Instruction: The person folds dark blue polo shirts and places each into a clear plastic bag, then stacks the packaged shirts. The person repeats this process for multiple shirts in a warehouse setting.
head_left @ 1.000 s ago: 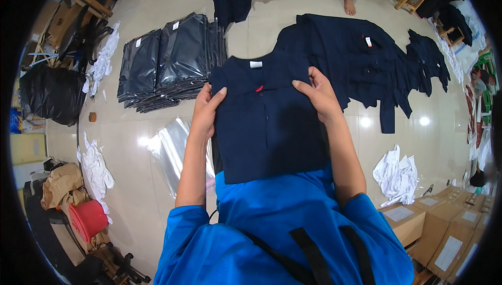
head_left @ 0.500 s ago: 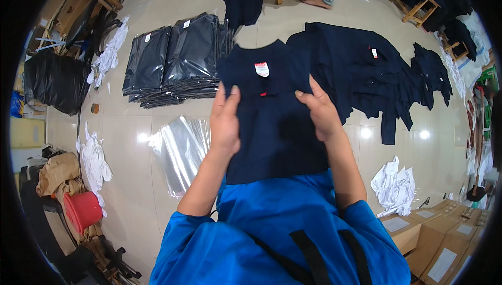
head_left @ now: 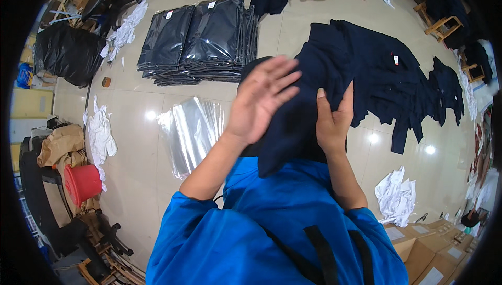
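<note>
Left hand (head_left: 261, 101) no longer grips the navy garment (head_left: 290, 136); it is open before it, blurred, fingers spread. Right hand (head_left: 333, 125) is at its right side, grip unclear. Mid-frame, the cloth's neck label is out of sight, suggesting a turn.

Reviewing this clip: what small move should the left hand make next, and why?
Probably close the left hand on the navy garment between the hands: it is open, gripping nothing, while the garment slants, one corner over the blue shirt.
</note>
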`<state>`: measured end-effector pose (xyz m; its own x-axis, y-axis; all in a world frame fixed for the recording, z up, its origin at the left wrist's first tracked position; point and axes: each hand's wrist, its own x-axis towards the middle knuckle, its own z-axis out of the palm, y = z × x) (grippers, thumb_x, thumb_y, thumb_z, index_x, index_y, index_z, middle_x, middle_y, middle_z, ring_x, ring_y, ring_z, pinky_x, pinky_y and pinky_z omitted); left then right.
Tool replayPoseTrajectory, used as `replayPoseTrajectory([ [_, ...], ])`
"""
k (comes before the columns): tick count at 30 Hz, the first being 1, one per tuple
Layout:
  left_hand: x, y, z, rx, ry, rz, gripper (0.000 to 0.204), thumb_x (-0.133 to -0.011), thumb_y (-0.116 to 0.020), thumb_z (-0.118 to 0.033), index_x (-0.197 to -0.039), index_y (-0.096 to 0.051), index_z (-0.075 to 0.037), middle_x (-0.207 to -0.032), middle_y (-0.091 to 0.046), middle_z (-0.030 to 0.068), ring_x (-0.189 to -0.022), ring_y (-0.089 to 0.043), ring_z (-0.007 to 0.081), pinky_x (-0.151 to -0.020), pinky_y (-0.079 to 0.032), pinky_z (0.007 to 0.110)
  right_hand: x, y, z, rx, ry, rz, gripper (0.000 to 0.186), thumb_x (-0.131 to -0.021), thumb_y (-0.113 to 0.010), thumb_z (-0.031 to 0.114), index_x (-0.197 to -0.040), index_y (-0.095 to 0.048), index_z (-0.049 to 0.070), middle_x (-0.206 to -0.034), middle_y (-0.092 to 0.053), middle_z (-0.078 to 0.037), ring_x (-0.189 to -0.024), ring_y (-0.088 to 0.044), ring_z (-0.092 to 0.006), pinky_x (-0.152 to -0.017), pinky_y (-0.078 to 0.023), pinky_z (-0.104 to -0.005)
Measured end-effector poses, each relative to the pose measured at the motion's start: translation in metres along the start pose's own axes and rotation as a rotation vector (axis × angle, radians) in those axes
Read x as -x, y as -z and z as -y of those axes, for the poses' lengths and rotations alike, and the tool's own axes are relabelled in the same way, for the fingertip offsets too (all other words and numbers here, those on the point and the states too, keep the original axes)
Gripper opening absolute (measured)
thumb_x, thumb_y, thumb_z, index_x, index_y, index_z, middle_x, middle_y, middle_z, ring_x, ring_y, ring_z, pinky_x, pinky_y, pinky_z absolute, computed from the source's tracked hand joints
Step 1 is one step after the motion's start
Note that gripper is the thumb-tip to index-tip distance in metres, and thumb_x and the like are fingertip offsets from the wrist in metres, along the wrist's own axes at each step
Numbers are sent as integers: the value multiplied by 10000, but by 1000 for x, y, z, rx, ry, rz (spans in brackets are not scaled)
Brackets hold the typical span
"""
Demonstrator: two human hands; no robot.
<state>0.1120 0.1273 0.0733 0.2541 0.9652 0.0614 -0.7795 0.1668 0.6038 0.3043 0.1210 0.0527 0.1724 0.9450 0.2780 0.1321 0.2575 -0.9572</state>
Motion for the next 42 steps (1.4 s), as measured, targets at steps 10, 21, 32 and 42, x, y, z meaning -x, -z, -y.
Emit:
replayPoseTrajectory([
  [10,211,380,72,-1602,394,-1041,539,-900,-800,-326,-1212,-643,84,-1148,-703,281,-1126,-679,423,-1002,-531,459,-14,21,22,-334,-127,-83,552,-1039,-590,-10,-1562,-423,-70,-1456,-599,-129,-1294,-582,-184,-1125,-427,-303],
  [21,306,389,108,-1965,451,-898,130,-964,-672,-152,-1056,-670,-60,-1065,-637,231,-1003,-629,432,-885,-505,527,-8,24,18,-364,-250,-92,650,-1048,-637,7,-1612,-327,-86,-1316,-651,-62,-1134,-599,-81,-969,-503,-236],
  [32,320,395,78,-1341,435,-850,186,-1031,-681,-196,-945,-682,-31,-781,-679,74,-704,-649,169,-639,-531,350,-4,24,18,-323,-128,-41,705,-1050,-614,23,-1634,-245,-117,-1490,-565,-169,-1326,-567,-173,-1136,-432,-304],
  [42,312,393,23,-1653,142,-1160,335,-1151,-400,-288,-1105,-508,26,-1040,-617,258,-929,-634,352,-869,-525,471,-10,35,15,-397,-111,-57,666,-1046,-603,21,-1619,-293,-115,-1454,-598,-147,-1302,-585,-168,-1123,-447,-303],
])
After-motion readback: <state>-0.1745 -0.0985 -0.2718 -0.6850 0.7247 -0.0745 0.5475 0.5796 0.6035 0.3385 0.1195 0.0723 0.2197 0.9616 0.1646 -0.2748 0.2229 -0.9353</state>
